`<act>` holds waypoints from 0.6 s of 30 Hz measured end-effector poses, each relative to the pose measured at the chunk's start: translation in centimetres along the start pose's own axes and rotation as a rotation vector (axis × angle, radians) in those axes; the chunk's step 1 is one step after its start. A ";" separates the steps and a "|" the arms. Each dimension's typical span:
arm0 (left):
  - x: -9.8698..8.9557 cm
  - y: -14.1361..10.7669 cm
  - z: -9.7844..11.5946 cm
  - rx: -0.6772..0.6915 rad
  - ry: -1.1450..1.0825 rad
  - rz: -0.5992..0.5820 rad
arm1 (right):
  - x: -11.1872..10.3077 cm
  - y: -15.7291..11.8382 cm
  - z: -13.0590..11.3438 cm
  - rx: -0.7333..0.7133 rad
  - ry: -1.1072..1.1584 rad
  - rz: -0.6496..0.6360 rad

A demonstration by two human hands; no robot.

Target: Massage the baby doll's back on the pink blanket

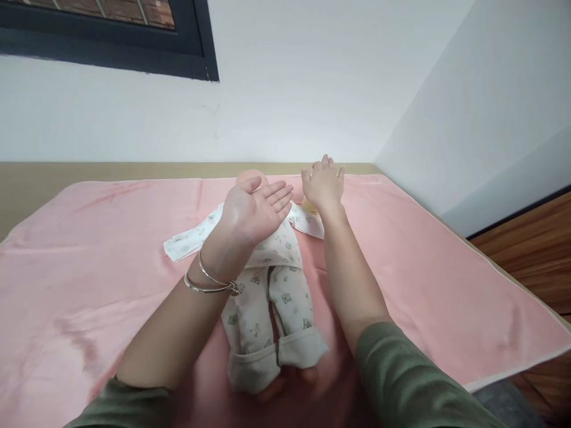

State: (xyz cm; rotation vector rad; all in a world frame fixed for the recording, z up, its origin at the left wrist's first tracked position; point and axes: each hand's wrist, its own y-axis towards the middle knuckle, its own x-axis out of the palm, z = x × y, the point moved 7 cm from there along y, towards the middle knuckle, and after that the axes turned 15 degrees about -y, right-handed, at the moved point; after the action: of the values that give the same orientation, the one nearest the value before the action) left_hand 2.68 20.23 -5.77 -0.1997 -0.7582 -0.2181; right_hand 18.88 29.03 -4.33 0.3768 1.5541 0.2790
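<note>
A baby doll (251,175) lies on its back, its head at the far end and its feet toward me. It wears a white printed top (283,246) with the sleeves spread out and matching trousers (289,297) with turned-up cuffs. Above its chest my left hand (256,211) is open, palm up, fingers stretched out and holding nothing. My right hand (324,184) is open with the back up and the fingers spread, beyond the doll's sleeve on the right. Under its edge shows a small yellowish object (308,205), mostly hidden; whether the hand touches it, I cannot tell.
A pink cloth (125,261) with some wrinkles covers the wooden table (31,184). White walls meet behind it at the right. A dark window frame (191,35) is at upper left, and brown wooden panels (530,244) stand at the right.
</note>
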 end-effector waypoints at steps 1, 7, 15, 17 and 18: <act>-0.1 -0.3 0.5 0.025 0.011 -0.014 | 0.2 -0.1 0.0 -0.004 -0.020 -0.012; 1.2 -3.3 2.9 0.173 0.065 -0.087 | 1.4 -1.0 -0.4 0.039 -0.064 -0.060; 1.4 -4.6 2.1 0.004 -0.168 0.138 | -3.3 -4.7 -2.7 -0.030 -0.030 -0.269; 1.9 -4.9 1.5 -0.018 -0.245 0.179 | -5.3 -6.1 -4.8 -0.143 0.219 -0.266; 2.4 -5.2 1.3 -0.015 -0.283 0.170 | -6.3 -7.0 -5.9 -0.192 0.363 -0.245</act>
State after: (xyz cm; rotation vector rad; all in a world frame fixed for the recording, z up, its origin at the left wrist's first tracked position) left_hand 2.15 15.24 -2.65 -0.3121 -1.0156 -0.0335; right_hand 12.50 20.48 -1.28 -0.0197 1.8907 0.3138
